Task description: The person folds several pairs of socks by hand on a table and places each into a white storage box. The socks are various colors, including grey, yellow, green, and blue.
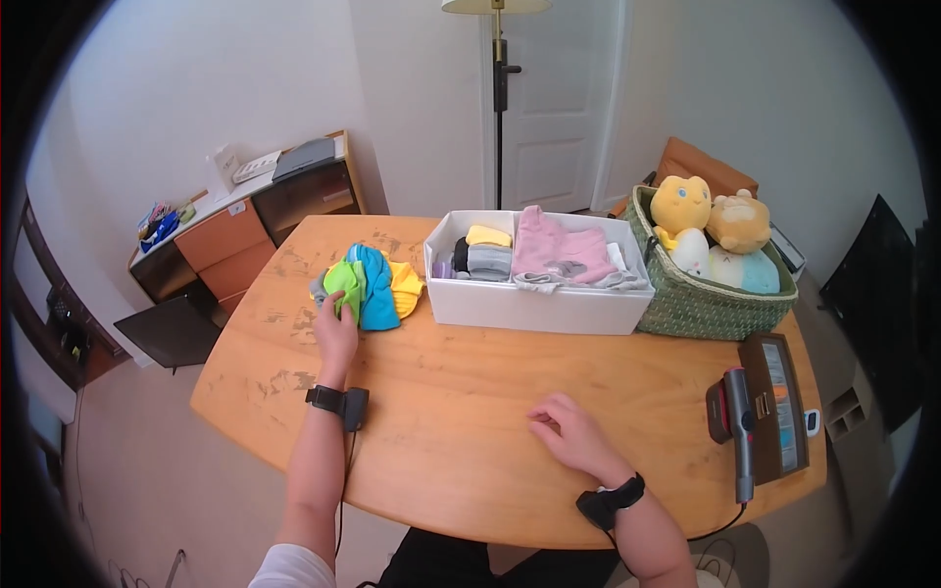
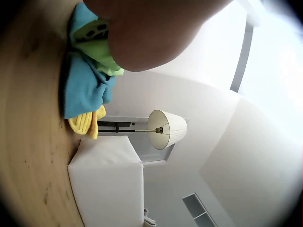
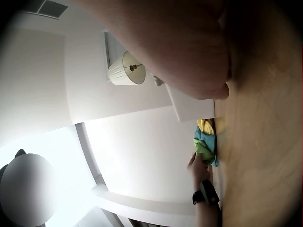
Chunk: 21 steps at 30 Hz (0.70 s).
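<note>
A small pile of folded clothes lies at the table's left: a green garment (image 1: 343, 280) with dark marks, a blue one (image 1: 377, 286) and a ribbed yellow one (image 1: 406, 286). My left hand (image 1: 337, 331) is at the near side of the pile and pinches the green garment; the left wrist view hides its fingertips. Loosely curled and holding nothing, my right hand (image 1: 573, 438) rests low over the middle of the table. The right wrist view shows my left hand (image 3: 200, 169) against the green cloth.
A white divided box (image 1: 539, 309) holds rolled clothes and a pink garment (image 1: 561, 245). Right of it stands a green woven basket (image 1: 701, 318) of plush toys. A grey-and-red handheld device (image 1: 741, 431) with a cord lies by a brown case (image 1: 776, 402) near the right edge.
</note>
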Each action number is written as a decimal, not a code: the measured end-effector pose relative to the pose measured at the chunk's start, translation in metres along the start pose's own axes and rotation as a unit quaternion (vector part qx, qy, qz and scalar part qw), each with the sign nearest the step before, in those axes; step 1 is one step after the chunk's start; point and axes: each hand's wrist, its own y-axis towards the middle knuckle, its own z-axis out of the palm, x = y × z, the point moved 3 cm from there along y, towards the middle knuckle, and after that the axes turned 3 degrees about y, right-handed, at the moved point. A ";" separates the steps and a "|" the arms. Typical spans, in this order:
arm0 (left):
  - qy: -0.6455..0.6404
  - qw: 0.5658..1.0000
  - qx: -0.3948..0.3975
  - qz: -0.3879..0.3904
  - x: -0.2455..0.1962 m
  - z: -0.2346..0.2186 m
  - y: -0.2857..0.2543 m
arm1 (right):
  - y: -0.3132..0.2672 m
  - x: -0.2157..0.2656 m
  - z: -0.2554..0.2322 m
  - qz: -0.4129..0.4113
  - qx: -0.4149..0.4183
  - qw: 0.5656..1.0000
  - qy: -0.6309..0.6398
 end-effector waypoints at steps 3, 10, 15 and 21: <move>-0.079 0.997 -0.026 -0.007 0.001 -0.013 0.003 | 0.001 0.002 -0.001 0.009 -0.001 1.000 0.004; -0.485 0.811 0.322 -0.062 -0.101 -0.021 -0.088 | -0.001 0.017 -0.005 0.065 -0.015 0.998 -0.018; -0.415 0.660 0.619 -0.101 -0.139 -0.020 -0.168 | 0.003 0.029 -0.011 0.009 -0.074 0.997 0.028; -0.389 0.670 0.615 -0.149 -0.132 -0.004 -0.173 | -0.003 0.017 -0.001 -0.009 0.113 0.990 0.086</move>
